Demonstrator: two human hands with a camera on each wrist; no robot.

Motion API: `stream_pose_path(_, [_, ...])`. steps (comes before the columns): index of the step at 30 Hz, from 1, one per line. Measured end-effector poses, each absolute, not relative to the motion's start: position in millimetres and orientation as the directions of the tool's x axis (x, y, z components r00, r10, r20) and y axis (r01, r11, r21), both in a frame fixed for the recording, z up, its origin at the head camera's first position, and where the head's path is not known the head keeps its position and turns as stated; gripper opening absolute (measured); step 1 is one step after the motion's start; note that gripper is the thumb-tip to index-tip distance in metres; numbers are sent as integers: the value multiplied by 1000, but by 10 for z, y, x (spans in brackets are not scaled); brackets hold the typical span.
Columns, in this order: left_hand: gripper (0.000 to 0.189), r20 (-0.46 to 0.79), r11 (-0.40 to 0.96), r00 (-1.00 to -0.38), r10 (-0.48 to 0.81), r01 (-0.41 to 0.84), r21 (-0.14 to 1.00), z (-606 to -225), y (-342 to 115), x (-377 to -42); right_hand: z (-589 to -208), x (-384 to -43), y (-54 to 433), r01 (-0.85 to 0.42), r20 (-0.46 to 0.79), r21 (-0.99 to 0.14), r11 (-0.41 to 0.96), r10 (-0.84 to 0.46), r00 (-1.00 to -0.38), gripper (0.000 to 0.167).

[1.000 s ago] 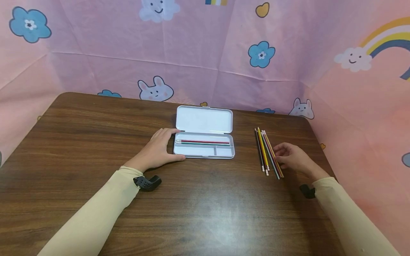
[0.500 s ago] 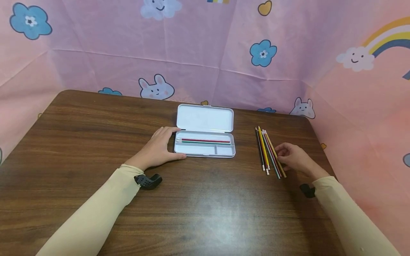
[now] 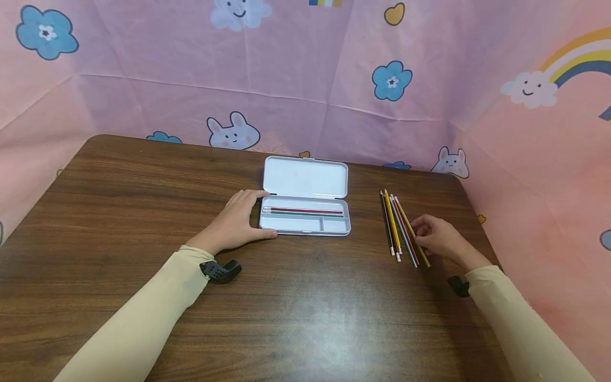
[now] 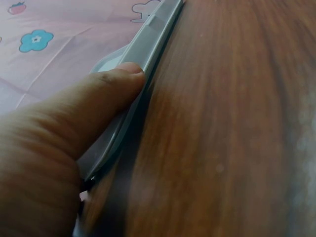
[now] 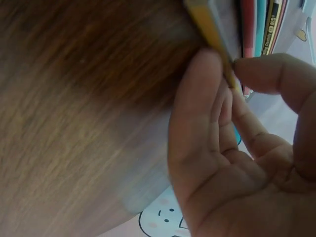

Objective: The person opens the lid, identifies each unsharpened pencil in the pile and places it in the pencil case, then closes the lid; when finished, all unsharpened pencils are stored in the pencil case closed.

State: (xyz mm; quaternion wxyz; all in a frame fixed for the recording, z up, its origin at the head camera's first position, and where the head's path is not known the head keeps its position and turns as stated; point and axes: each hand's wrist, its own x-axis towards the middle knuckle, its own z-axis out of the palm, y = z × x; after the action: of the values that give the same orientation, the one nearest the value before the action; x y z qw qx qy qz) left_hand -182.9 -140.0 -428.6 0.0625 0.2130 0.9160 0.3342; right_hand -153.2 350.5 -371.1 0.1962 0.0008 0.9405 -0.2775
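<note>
At the 9 o'clock end of the pencil case (image 3: 293,225), the left hand (image 3: 230,225) grips its short side, thumb along the front wall and fingers at the hinge corner, probably to keep it from sliding. The lid (image 3: 305,178) lies back at 12 o'clock, baring the compartments; at least 2 pencils, the red pencil (image 3: 310,210) and the green pencil (image 3: 310,215), lie in the long rear slot.

Well apart, at 3 o'clock from the case, the right hand (image 3: 439,236) pinches the gold pencil (image 3: 406,217), which slants from 11 to 5 o'clock. Being outermost beside the loose pencils (image 3: 393,223), it seems the easiest to separate.

Those overlap too much to count. The right-wrist view is blurred and cuts the gold pencil off at 12 o'clock; whether it touches the table (image 3: 305,307) throughout, I cannot tell.
</note>
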Motion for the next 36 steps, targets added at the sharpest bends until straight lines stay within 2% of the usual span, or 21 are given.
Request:
stream_pose_path(10, [102, 19, 689, -901, 434, 345, 637, -4279, -1384, -1824, -3680, -1475, 3492, 109, -379, -449, 887, -79, -922, 42])
stream_pose_path(25, [102, 30, 688, -901, 433, 353, 634, -4285, -1402, -1835, -3692, -1447, 3536, 51, -276, -342, 938, -48, -960, 30])
stream_pose_path(36, [102, 14, 691, -903, 429, 339, 639, -4277, -1400, -1817, -3683, -1382, 3616, 59, -213, -317, 946, -11, -977, 31])
